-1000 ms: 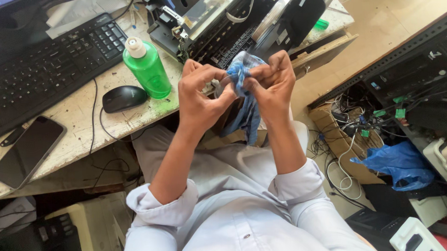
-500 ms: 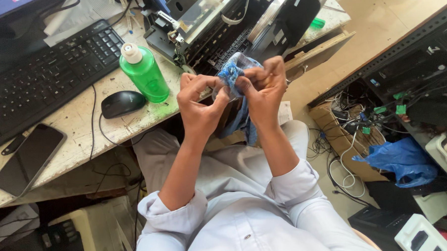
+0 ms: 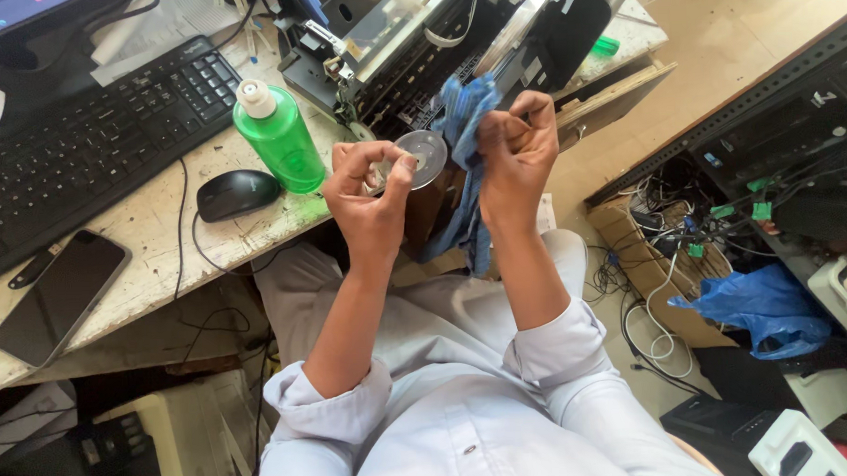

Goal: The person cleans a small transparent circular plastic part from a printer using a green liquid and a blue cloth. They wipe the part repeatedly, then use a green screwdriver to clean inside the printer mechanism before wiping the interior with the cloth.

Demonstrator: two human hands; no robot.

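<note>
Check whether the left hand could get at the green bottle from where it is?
Probably yes: the green bottle stands upright just beside the left hand with nothing between them, but that hand holds a small silver disc.

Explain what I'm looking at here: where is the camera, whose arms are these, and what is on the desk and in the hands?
The single picture comes from a camera worn on a person's head, looking down at their own arms, pale shirt and lap. No robot is involved. The left hand pinches a small round silvery disc-like part by its edge. The right hand grips a crumpled blue cloth beside it. On the worn desk lie a black keyboard, a black mouse, a dark smartphone and a green bottle with a white cap. Behind the hands sits an opened machine, its insides exposed, possibly a printer. On the floor at right are tangled cables and a blue plastic bag.
</note>
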